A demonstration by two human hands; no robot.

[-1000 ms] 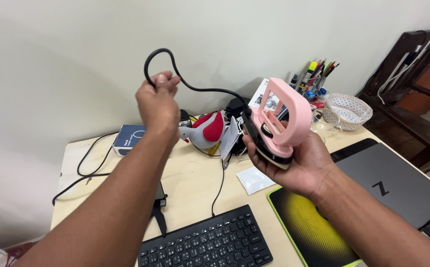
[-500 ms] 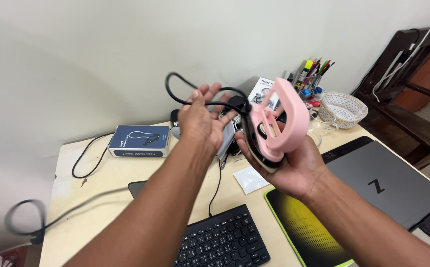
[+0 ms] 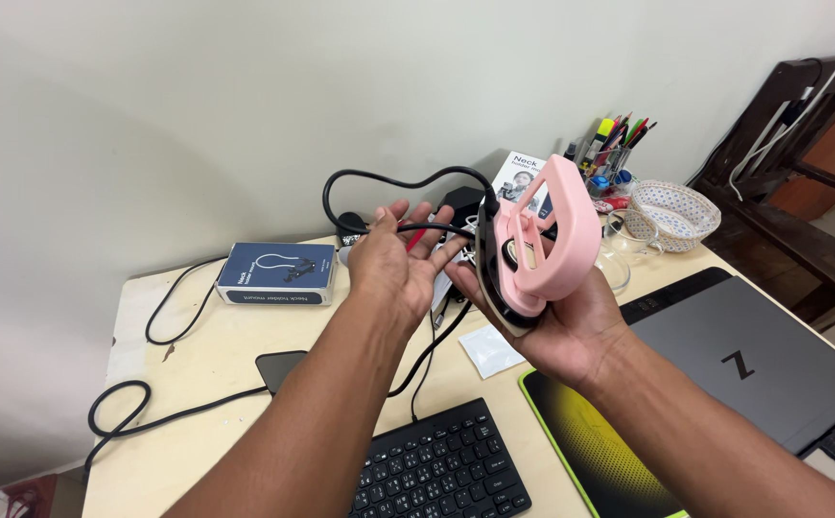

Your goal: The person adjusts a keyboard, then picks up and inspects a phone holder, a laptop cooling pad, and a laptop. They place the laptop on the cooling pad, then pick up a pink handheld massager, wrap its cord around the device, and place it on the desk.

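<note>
- The right hand (image 3: 571, 331) is raised above the desk (image 3: 216, 355), palm up, and its fingers are closed from below around the base of a small pink iron (image 3: 542, 245).
- The right forearm comes in from the near right corner and crosses over the yellow and black mouse pad (image 3: 595, 446).
- The left hand (image 3: 393, 264) is held up just left of the iron, with the palm toward the far wall and the fingers spread apart and open.
- The black cord (image 3: 388, 182) of the iron makes a loop above and behind the left hand; it seems to pass across the fingers, but I cannot tell if the hand really touches it.
- The iron stands tilted on its side in the air, with a pink handle shaped as an open arch, a black body and a pale sole plate turned to the left.
- The cord goes down to the desk and ends in a coil at the near left edge.
- On the desk lie a black keyboard (image 3: 441, 470), a blue box (image 3: 278, 271) at the far left and a grey laptop (image 3: 763, 360) at the right.
</note>
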